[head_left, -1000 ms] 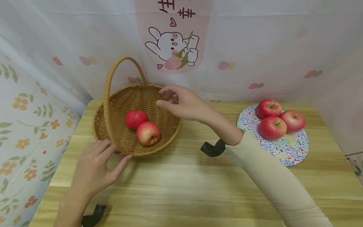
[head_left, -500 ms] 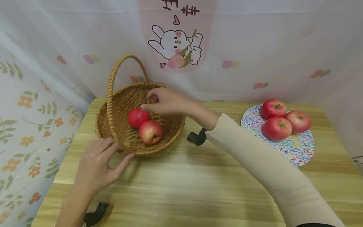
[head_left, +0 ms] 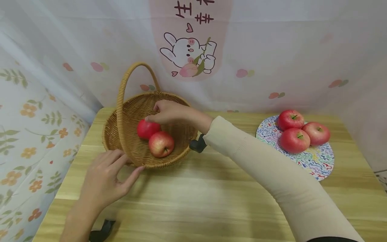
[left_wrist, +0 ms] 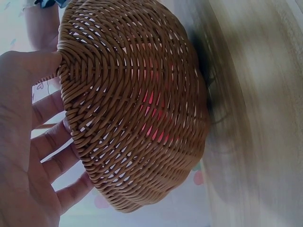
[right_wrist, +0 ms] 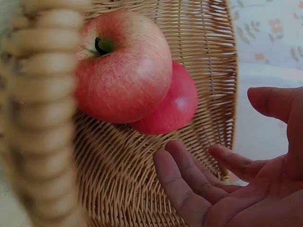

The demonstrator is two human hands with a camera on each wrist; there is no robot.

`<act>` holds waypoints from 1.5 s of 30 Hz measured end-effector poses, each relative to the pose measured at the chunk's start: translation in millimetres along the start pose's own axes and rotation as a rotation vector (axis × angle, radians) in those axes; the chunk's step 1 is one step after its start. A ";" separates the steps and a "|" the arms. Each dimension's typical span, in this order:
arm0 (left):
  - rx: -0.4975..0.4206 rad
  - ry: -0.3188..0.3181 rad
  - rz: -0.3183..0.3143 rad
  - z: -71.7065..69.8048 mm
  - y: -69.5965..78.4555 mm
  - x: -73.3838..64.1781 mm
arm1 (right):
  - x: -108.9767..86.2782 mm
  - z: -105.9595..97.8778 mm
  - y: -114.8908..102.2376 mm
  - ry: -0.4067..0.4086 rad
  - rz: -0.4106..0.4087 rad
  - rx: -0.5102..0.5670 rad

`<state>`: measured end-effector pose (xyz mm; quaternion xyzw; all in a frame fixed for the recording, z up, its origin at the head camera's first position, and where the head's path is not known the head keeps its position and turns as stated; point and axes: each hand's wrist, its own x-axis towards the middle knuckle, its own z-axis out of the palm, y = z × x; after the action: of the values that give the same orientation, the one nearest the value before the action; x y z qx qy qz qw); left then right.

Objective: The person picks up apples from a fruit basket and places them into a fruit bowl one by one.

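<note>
A wicker basket (head_left: 175, 161) with a tall handle stands at the left of the table. Inside it lie a plain red apple (head_left: 146, 130) and a yellow-streaked apple (head_left: 161, 145), side by side. My left hand (head_left: 104, 178) holds the near rim beside the handle's foot; in the left wrist view its thumb (left_wrist: 45, 64) and fingers meet the woven edge. Over the basket's right part reaches my right hand (head_left: 172, 113), thumb and fingers spread and slightly bent. In the right wrist view that hand (right_wrist: 251, 184) holds nothing, and its fingertips stand apart from the red apple (right_wrist: 177, 101).
A round patterned mat (head_left: 320, 164) at the table's right bears three red apples (head_left: 294, 140). Behind the wooden table (head_left: 193, 201) hangs a printed white curtain (head_left: 257, 40), close to the basket. The basket's handle (head_left: 121, 101) arches up at its left side.
My right hand has moved left and down, from the basket's right rim to near the red apple. My left hand keeps its hold on the rim.
</note>
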<state>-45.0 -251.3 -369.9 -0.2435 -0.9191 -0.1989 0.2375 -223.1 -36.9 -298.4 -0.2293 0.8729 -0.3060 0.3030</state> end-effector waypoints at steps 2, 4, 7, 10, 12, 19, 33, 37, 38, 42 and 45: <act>-0.002 -0.011 -0.006 0.1 -0.1 -0.3 | 4.1 2.1 -2.5 -0.019 0.025 -0.012; -0.003 -0.012 -0.009 0.1 0.1 -0.4 | 8.0 3.8 -4.8 -0.031 0.038 -0.035; -0.002 -0.006 -0.006 0.1 0.2 -0.1 | 11.8 4.9 -6.5 -0.054 0.058 -0.032; -0.002 0.002 -0.001 0.2 0.5 0.5 | 14.2 5.8 -7.4 -0.076 0.072 -0.005; -0.004 0.007 0.001 0.5 0.6 0.4 | 15.3 7.2 -8.0 -0.091 0.084 0.008; -0.011 -0.010 -0.015 -0.8 0.2 -1.0 | 15.3 17.9 -2.7 -0.122 0.104 0.307; -0.012 0.037 0.017 1.6 -0.1 0.2 | 41.4 31.6 -1.9 -0.107 0.268 0.051; -0.014 0.034 0.017 1.0 -0.4 0.7 | 45.2 33.9 -1.3 -0.137 0.303 -0.053; -0.013 0.034 0.019 1.0 -0.5 0.8 | 46.1 34.6 -1.0 -0.142 0.306 -0.052; -0.011 0.031 0.016 1.0 -0.8 0.9 | 50.5 36.9 0.6 -0.146 0.295 -0.043; -0.009 0.019 0.004 0.6 -1.2 0.1 | 52.8 38.4 1.5 -0.140 0.288 -0.031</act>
<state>-46.0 -251.9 -370.7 -0.2445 -0.9155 -0.2047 0.2453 -235.3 -81.9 -344.1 -0.1271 0.8781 -0.2293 0.4003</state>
